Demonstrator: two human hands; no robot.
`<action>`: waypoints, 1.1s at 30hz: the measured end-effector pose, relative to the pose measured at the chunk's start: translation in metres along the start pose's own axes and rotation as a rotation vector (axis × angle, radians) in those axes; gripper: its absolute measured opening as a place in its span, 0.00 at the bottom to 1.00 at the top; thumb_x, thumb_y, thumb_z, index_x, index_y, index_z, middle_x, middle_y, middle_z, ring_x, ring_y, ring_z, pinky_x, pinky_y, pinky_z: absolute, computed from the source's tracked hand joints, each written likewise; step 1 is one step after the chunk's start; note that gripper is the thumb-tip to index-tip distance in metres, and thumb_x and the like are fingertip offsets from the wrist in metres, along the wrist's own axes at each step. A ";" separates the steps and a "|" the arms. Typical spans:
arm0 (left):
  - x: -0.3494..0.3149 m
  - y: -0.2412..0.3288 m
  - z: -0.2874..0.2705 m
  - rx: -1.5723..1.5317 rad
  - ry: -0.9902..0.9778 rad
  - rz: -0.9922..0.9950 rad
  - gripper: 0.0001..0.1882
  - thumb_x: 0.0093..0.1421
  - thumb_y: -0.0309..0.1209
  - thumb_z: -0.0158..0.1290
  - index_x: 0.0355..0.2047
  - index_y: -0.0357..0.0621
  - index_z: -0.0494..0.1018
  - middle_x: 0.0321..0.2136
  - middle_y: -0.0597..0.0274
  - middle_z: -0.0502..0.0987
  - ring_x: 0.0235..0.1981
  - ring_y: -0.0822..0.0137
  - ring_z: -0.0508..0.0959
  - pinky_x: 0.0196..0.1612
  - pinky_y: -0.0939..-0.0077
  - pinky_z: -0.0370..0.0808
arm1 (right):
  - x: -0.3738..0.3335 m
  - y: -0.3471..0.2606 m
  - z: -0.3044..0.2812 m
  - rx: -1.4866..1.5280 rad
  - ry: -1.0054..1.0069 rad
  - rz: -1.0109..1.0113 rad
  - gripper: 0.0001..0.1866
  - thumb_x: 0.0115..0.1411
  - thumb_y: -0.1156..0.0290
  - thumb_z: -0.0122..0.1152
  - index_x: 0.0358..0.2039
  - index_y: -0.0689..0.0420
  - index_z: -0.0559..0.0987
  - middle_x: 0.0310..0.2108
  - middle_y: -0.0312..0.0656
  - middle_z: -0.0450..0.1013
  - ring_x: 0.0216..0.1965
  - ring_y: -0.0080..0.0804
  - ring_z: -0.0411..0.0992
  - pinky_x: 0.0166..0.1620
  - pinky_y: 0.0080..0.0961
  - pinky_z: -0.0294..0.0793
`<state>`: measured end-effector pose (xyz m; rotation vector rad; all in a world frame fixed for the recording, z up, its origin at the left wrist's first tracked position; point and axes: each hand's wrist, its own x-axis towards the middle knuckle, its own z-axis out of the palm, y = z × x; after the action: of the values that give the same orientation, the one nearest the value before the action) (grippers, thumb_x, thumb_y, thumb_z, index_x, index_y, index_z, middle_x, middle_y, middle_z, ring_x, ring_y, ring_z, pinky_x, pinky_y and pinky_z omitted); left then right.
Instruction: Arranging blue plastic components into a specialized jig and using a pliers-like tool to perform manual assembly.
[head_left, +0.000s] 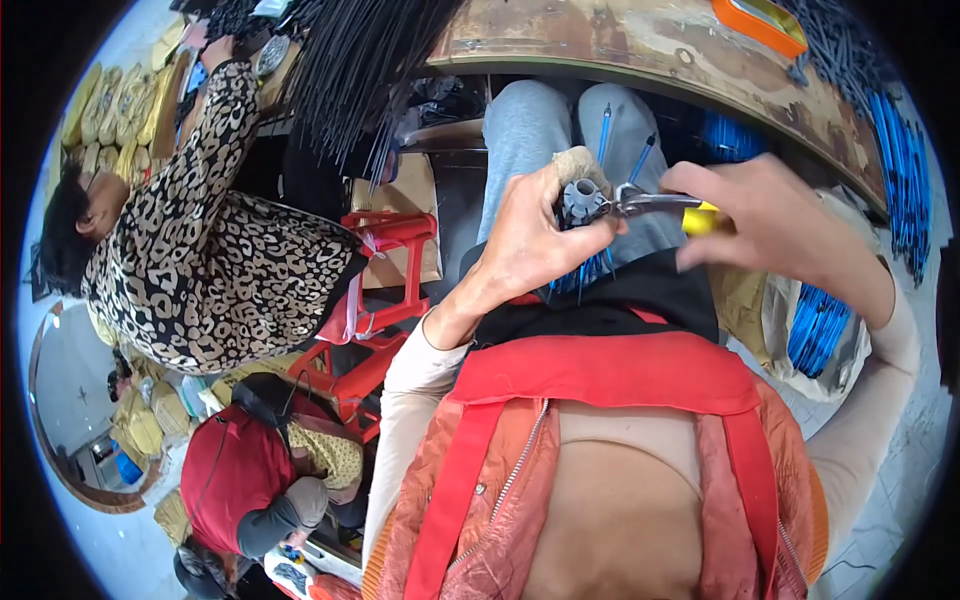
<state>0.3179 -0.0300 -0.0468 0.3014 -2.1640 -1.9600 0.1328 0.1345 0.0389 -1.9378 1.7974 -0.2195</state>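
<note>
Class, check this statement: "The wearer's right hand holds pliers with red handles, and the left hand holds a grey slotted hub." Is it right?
Not quite: the handle colour is wrong. The head view shows that the right hand holds pliers with yellow handles, and the left hand holds a grey slotted hub.

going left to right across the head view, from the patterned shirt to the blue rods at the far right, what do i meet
Patterned shirt → red stool → left hand holding a grey part → pliers → right hand → blue rods
</note>
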 end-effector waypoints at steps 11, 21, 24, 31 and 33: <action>0.016 0.006 0.017 -0.256 -0.001 -0.058 0.25 0.48 0.28 0.69 0.47 0.41 0.75 0.32 0.70 0.76 0.33 0.79 0.74 0.38 0.83 0.72 | -0.015 0.002 0.042 -0.306 0.660 -0.028 0.24 0.54 0.68 0.67 0.49 0.58 0.70 0.32 0.45 0.71 0.28 0.46 0.72 0.31 0.34 0.73; 0.019 -0.023 0.022 -0.394 -0.151 -0.008 0.26 0.49 0.29 0.68 0.48 0.36 0.75 0.30 0.69 0.76 0.29 0.79 0.75 0.36 0.84 0.73 | -0.032 -0.003 0.047 0.953 -0.067 0.430 0.23 0.53 0.74 0.65 0.46 0.62 0.65 0.24 0.39 0.69 0.21 0.29 0.74 0.25 0.25 0.71; 0.022 -0.008 0.024 -0.393 -0.032 -0.129 0.25 0.51 0.29 0.67 0.50 0.39 0.75 0.30 0.68 0.76 0.28 0.78 0.75 0.35 0.84 0.74 | -0.036 0.007 0.056 0.084 0.496 0.114 0.26 0.56 0.72 0.60 0.55 0.60 0.66 0.44 0.51 0.69 0.43 0.48 0.72 0.46 0.36 0.72; 0.023 -0.019 0.012 -0.346 -0.165 -0.088 0.23 0.50 0.22 0.63 0.48 0.33 0.75 0.29 0.66 0.77 0.27 0.78 0.76 0.33 0.83 0.74 | -0.033 0.009 0.043 1.321 -0.175 0.405 0.21 0.52 0.79 0.61 0.46 0.64 0.68 0.21 0.40 0.70 0.11 0.24 0.70 0.16 0.22 0.68; 0.023 -0.018 0.014 -0.283 -0.209 0.004 0.20 0.50 0.22 0.64 0.45 0.34 0.76 0.29 0.66 0.77 0.28 0.78 0.76 0.34 0.84 0.75 | -0.033 0.011 0.056 1.370 -0.288 0.490 0.23 0.51 0.73 0.66 0.45 0.62 0.67 0.23 0.36 0.67 0.19 0.21 0.68 0.24 0.19 0.67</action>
<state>0.2927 -0.0253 -0.0661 0.0479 -1.9575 -2.3511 0.1435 0.1797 -0.0076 -0.5190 1.2382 -0.7106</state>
